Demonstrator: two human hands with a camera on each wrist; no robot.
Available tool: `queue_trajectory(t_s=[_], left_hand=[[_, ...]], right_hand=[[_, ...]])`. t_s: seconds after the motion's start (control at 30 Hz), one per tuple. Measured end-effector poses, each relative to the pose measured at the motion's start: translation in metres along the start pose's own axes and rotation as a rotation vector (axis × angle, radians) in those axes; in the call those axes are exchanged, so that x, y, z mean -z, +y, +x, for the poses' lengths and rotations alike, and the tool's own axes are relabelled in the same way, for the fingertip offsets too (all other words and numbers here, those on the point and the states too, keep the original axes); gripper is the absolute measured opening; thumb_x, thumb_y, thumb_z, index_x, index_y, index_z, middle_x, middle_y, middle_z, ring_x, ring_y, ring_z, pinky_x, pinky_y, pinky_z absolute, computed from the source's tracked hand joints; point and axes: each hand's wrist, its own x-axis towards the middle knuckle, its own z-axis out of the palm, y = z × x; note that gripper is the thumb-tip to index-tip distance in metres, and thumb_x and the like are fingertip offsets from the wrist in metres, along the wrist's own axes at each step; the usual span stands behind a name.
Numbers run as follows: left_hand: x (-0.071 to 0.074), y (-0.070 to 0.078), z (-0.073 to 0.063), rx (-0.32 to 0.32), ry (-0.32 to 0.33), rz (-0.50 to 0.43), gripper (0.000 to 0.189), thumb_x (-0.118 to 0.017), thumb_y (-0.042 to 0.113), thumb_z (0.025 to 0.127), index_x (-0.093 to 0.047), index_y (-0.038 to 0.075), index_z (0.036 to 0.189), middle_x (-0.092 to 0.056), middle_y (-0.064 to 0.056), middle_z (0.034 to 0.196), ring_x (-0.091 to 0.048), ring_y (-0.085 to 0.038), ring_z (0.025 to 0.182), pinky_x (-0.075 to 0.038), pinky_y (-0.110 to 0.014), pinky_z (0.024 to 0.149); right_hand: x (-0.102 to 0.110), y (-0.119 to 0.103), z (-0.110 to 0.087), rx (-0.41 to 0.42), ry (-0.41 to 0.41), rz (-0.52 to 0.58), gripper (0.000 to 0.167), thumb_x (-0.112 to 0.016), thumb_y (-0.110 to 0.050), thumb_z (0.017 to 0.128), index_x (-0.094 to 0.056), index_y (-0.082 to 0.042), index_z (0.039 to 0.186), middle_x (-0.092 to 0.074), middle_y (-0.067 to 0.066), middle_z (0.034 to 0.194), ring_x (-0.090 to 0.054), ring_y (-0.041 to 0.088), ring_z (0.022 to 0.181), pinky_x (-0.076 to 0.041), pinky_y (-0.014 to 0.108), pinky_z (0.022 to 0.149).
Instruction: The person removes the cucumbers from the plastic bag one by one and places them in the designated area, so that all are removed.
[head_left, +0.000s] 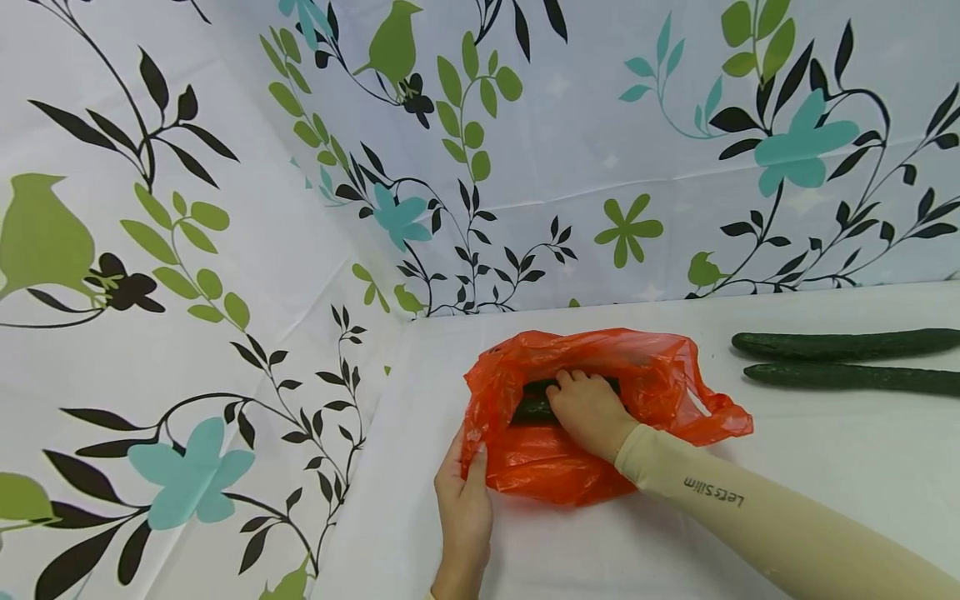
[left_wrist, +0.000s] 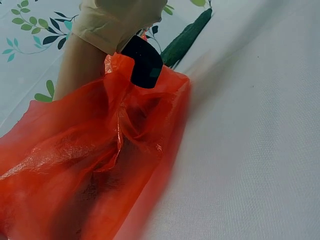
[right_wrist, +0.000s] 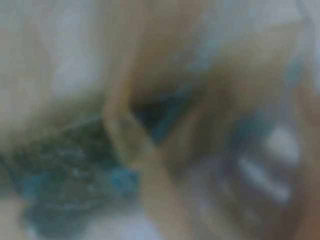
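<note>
A thin red plastic bag [head_left: 540,471] lies on the white table with its mouth spread wide. My left hand [head_left: 461,492] grips the bag's left edge, thumb on the near side and the other fingers hidden behind the film. Inside the bag's mouth, my right hand [head_left: 588,412] holds a dark green cucumber [head_left: 532,410], its fingers bent over the top. The right wrist view is badly blurred, but a finger [right_wrist: 122,135] shows against the cucumber's dark skin [right_wrist: 70,165]. Red film [left_wrist: 110,145] fills much of the left wrist view.
Two long cucumbers lie side by side at the right, the rear one [head_left: 840,344] just behind the front one [head_left: 847,378]. A patterned cloth [head_left: 555,167] with leaves and birds hangs behind and at the left of the white tabletop [head_left: 825,467].
</note>
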Motion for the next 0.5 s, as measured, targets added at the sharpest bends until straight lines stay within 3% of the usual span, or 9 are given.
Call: queue_trajectory(t_s=[0.5], left_hand=[[-0.0015,0.0029,0.0001,0.009,0.001,0.006,0.048,-0.049,0.008,0.106,-0.042,0.004,0.153,-0.046,-0.005,0.154,-0.043,-0.022,0.141,-0.04,-0.032,0.108]], right_hand=[[-0.0064,0.0003,0.0003,0.013,0.058,0.04,0.02,-0.083,-0.011,0.084,-0.069,-0.003,0.095,-0.067,0.012,0.087,-0.067,0.028,0.073,-0.062,0.044,0.066]])
